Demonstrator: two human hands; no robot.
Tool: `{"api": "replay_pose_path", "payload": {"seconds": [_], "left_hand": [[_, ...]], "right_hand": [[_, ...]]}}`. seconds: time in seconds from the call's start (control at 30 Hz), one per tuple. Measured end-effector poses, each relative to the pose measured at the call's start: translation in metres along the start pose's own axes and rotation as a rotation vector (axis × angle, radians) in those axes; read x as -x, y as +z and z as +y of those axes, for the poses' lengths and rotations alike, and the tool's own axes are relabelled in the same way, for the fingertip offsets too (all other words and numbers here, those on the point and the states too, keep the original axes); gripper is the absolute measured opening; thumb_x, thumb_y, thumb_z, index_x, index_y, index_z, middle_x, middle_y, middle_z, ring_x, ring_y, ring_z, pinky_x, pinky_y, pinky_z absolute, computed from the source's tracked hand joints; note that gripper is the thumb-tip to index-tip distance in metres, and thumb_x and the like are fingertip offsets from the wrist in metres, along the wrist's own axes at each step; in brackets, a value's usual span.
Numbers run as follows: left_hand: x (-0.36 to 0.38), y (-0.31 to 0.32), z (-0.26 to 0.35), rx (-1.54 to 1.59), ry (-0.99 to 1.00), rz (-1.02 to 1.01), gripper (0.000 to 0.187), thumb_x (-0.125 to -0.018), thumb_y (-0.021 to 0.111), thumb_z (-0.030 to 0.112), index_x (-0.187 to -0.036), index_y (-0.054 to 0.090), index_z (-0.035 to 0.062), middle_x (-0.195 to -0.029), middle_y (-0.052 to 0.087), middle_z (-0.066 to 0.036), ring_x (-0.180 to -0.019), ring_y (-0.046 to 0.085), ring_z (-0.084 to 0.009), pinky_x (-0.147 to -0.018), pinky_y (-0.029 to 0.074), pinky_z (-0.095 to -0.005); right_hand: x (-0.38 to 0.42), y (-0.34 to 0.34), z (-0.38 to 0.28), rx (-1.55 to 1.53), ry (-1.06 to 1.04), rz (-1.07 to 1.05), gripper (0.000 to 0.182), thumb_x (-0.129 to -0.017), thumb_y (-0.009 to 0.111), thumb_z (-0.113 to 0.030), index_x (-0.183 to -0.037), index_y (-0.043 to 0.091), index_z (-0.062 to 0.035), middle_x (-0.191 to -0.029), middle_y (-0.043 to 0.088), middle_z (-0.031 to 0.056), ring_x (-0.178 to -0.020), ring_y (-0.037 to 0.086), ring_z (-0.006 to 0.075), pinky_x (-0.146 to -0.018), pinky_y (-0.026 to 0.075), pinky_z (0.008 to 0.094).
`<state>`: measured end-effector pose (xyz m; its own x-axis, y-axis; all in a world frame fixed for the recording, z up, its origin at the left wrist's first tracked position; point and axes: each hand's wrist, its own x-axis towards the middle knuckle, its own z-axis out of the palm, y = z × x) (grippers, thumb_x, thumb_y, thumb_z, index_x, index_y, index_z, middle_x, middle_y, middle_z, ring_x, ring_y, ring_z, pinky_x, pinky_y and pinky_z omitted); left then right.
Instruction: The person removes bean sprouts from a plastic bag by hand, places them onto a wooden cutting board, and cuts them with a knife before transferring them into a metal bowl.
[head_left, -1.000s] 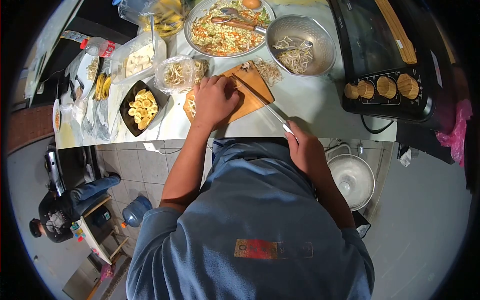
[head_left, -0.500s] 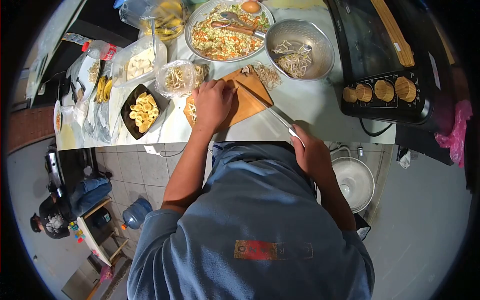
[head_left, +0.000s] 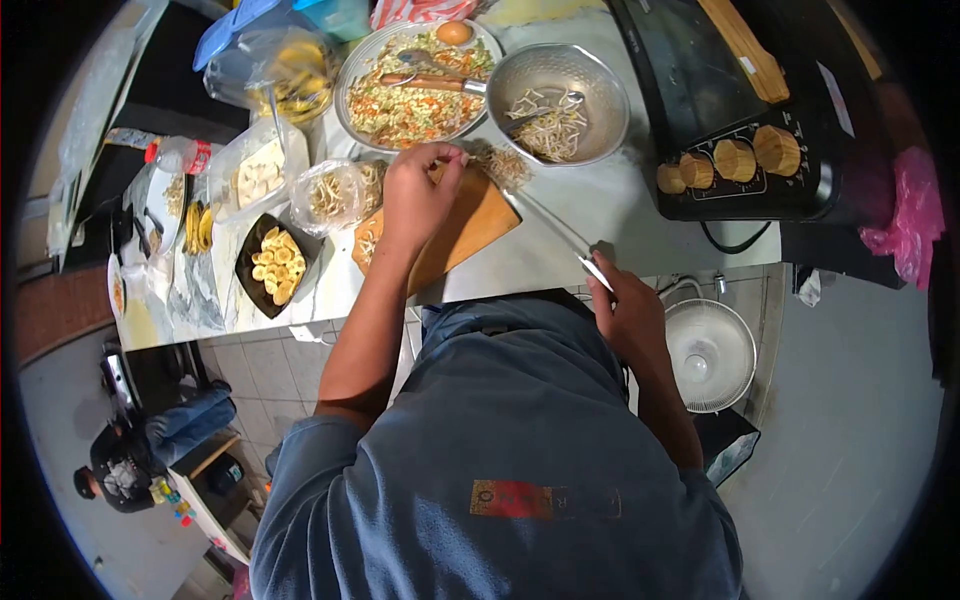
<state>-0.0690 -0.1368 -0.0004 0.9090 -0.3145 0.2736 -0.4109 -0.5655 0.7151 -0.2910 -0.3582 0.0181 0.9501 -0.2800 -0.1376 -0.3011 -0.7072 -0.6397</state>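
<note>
My left hand (head_left: pixel 420 200) is over the upper part of the wooden cutting board (head_left: pixel 470 228), thumb and fingers pinched together beside a small heap of thin brown trimmings (head_left: pixel 508 168). Whatever is in the pinch is too small to make out. In my right hand (head_left: pixel 632 315) is a knife (head_left: pixel 553 224) with a white handle, its blade pointing up and left past the board's right corner. Some bean sprouts (head_left: pixel 367 246) lie at the board's left edge. Left of the board sits a plastic bag of bean sprouts (head_left: pixel 328 197).
Behind the board are a metal bowl (head_left: pixel 605 110) with bean sprouts and a plate (head_left: pixel 352 118) of chopped vegetables with an egg. A dark dish (head_left: pixel 250 262) of yellow slices and a tofu container (head_left: pixel 225 205) stand left. A black appliance (head_left: pixel 740 200) with wooden knobs stands right.
My left hand has lifted from the middle of the board toward the trimmings at its upper edge. The knife blade has moved off the board to its right side. The view has turned slightly.
</note>
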Motion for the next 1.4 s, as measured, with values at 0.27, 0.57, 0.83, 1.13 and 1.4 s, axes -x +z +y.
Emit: {"api": "replay_pose_path", "payload": {"seconds": [0.27,0.57,0.83,1.13,1.4], "left_hand": [[-0.058,0.036,0.028,0.137,0.054,-0.182,0.025,-0.091,0.074,0.015,-0.112,0.073,0.0021,-0.094,0.075,-0.008,-0.082,0.068,-0.0142,-0.076,0.053,-0.0298],[-0.056,0.007,0.011,0.273,-0.064,-0.187,0.022,-0.092,0.072,0.015,-0.108,0.072,0.0006,-0.091,0.075,-0.008,-0.08,0.068,-0.012,-0.074,0.053,-0.0275],[0.012,-0.085,-0.006,0.327,-0.389,-0.031,0.017,-0.095,0.073,0.014,-0.102,0.074,-0.0016,-0.084,0.071,0.0,-0.075,0.058,-0.0054,-0.069,0.047,-0.0215],[0.083,-0.102,-0.025,-0.033,-0.547,0.028,0.028,-0.099,0.067,0.025,-0.099,0.074,-0.0016,-0.081,0.072,-0.016,-0.071,0.066,-0.0212,-0.07,0.051,-0.0318],[0.088,-0.092,-0.041,-0.291,-0.183,-0.141,0.018,-0.085,0.073,0.015,-0.102,0.073,0.0077,-0.1,0.065,-0.017,-0.09,0.066,-0.0372,-0.08,0.053,-0.045]], "right_hand": [[0.013,0.008,0.006,-0.076,0.094,-0.02,0.036,-0.096,0.064,-0.028,-0.128,0.066,-0.0095,-0.088,0.07,0.0165,-0.079,0.068,0.0351,-0.071,0.053,0.0438],[0.003,0.007,0.005,-0.167,0.053,-0.032,0.038,-0.096,0.063,-0.028,-0.127,0.065,-0.0064,-0.104,0.071,0.0215,-0.095,0.069,0.0398,-0.081,0.053,0.0449],[-0.024,0.015,-0.01,-0.261,0.004,-0.226,0.037,-0.095,0.066,-0.027,-0.123,0.065,-0.0039,-0.102,0.072,0.0216,-0.096,0.07,0.0398,-0.08,0.054,0.0424],[-0.046,0.024,-0.03,-0.222,-0.107,-0.292,0.039,-0.091,0.071,-0.023,-0.122,0.066,-0.0006,-0.103,0.072,0.0221,-0.093,0.071,0.038,-0.08,0.055,0.0409],[-0.048,0.028,-0.029,-0.22,-0.146,-0.295,0.042,-0.09,0.073,-0.024,-0.122,0.066,0.0002,-0.1,0.073,0.0221,-0.09,0.073,0.0361,-0.079,0.055,0.0397]]}}
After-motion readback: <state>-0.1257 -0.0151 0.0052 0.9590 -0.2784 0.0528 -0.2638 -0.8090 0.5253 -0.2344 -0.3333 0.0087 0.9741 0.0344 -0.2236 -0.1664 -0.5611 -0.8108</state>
